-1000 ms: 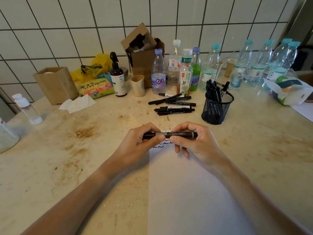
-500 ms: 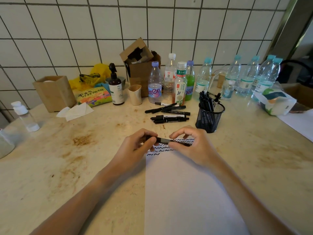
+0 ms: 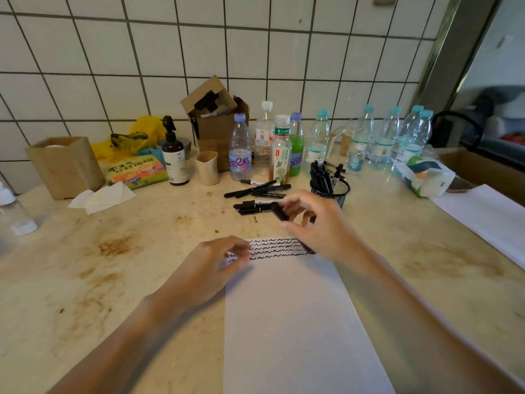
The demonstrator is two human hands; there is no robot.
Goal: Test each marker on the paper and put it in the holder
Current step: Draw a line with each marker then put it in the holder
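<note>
Right hand [image 3: 318,223] grips a black felt marker with a grey label [image 3: 284,216], barrel tilted, tip down at the right end of the bottom squiggle row on the white paper sheet [image 3: 298,322]. A second ago both hands held this marker level above the sheet, capped; now the cap is off and the tip is at the paper. So the test stroke for this marker looks under way.

Left hand [image 3: 216,260] rests at the sheet's top-left corner, fingers curled in. Probably holds the cap, but it is hidden; cannot tell.

Three rows of black wavy marks [image 3: 272,248] cross the top of the sheet.

Black wire-mesh pen holder [image 3: 341,191] stands just beyond the right hand, already bristling with black markers. Loose pile of black markers [image 3: 255,194] lies on the stained beige countertop [image 3: 113,265] left of the holder, near the bottles, untested by the look of it.

Judgement: recap next, then drop into the holder; several markers remain.
</note>
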